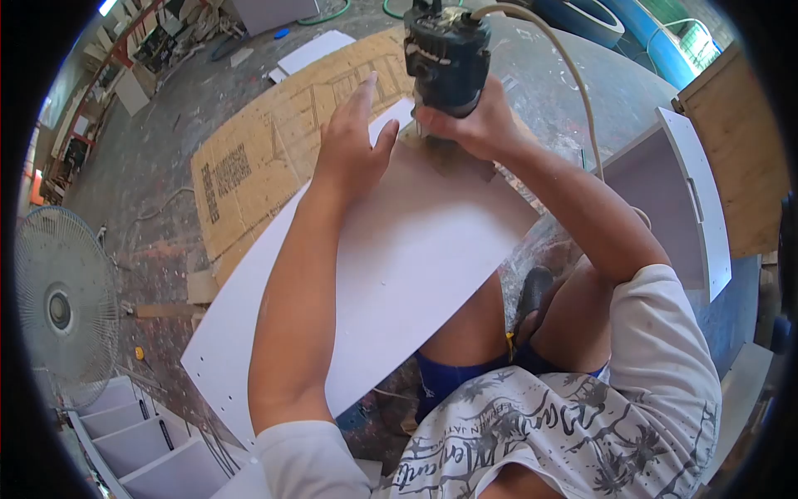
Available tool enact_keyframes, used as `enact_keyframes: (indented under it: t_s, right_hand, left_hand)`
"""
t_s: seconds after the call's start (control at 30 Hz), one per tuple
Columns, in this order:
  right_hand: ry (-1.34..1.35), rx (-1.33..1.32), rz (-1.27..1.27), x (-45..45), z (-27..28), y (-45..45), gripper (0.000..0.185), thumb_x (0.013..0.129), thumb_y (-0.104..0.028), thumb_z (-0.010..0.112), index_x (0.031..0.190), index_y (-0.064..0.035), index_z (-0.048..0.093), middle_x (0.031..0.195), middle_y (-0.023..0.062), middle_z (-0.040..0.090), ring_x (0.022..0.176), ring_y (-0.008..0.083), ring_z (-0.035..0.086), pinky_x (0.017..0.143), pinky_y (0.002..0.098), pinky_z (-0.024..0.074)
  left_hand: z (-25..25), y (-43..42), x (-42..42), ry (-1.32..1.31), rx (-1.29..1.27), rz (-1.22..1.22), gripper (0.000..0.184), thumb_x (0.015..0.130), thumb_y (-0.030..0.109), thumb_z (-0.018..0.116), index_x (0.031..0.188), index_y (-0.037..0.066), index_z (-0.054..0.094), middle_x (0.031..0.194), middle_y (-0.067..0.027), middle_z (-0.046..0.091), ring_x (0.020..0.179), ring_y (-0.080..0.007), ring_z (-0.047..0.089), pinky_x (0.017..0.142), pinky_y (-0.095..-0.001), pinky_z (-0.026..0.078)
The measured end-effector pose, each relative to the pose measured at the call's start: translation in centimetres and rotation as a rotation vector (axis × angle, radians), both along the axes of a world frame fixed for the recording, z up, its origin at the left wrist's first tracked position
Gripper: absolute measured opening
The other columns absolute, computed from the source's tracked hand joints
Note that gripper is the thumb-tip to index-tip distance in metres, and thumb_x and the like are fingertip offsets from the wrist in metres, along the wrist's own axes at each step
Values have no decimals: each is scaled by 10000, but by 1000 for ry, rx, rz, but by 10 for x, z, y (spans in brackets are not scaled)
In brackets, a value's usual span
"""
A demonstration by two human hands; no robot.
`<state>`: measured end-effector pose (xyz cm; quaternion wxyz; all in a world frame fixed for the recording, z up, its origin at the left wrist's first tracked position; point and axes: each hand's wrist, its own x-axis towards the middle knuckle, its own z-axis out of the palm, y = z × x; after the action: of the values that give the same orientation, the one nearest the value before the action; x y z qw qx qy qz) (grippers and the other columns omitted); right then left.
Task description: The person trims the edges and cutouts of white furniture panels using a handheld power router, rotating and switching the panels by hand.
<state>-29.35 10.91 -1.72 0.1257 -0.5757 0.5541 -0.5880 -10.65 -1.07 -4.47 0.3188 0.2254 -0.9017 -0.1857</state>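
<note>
A dark handheld trim router (447,66) stands upright at the far end of a white board (407,258). My right hand (482,126) is wrapped round the router's lower body, and its base is partly hidden by my fingers. My left hand (356,140) is at the board's far left edge, with fingers stretched out and the thumb apart, holding nothing. Whether its palm touches the board I cannot tell. The board lies slanted across my lap, with small holes near its lower left end. A pale cord (573,62) runs from the router's top down the right side.
Flattened cardboard (241,187) covers the floor beyond the board. A standing fan (60,308) is at the left, above a white divided cabinet (154,441). On the right stand a white drawer-like box (706,200) and a wooden panel (748,158). A tyre (582,21) lies at the back.
</note>
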Motion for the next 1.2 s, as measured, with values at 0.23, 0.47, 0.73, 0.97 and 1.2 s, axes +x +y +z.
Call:
enact_keyframes:
  t_s: [0.23, 0.47, 0.73, 0.97, 1.2]
  right_hand:
    - [29, 18, -2, -7, -1, 1, 624, 697, -356, 918, 1166, -35, 660, 1049, 94, 735, 961, 199, 706, 883, 359, 551]
    - [119, 17, 50, -10, 3, 6, 420, 826, -303, 844, 1103, -27, 691, 997, 63, 723, 908, 153, 677, 808, 322, 550]
    - [-2, 34, 91, -4, 14, 14, 401, 795, -320, 860, 1016, -41, 675, 907, 24, 677, 824, 128, 624, 730, 316, 524]
    - [10, -33, 135, -7, 13, 19, 378, 800, -315, 861, 974, -38, 672, 876, 19, 669, 790, 127, 618, 693, 312, 514]
    - [-18, -11, 170, -12, 12, 25, 394, 799, -351, 862, 961, -46, 672, 872, 16, 674, 784, 119, 628, 687, 302, 515]
  left_hand:
    - [-1, 7, -8, -161, 54, -49, 859, 871, 520, 739, 1527, 40, 457, 1382, -226, 623, 1298, -381, 582, 1079, -463, 457]
    - [11, 9, -8, -232, 128, -61, 820, 857, 543, 749, 1510, 110, 507, 1339, -199, 659, 1263, -354, 614, 1053, -451, 481]
    - [10, 18, -8, -199, 72, -56, 842, 855, 573, 743, 1499, 83, 512, 1377, -181, 640, 1276, -347, 607, 1060, -449, 478]
    - [10, 23, -11, -210, 26, -64, 839, 871, 548, 749, 1495, 44, 503, 1441, -219, 580, 1348, -366, 544, 1123, -440, 428]
    - [-2, 23, -16, -188, -76, -27, 907, 827, 651, 740, 1469, 45, 535, 1442, -168, 597, 1340, -325, 564, 1116, -455, 439]
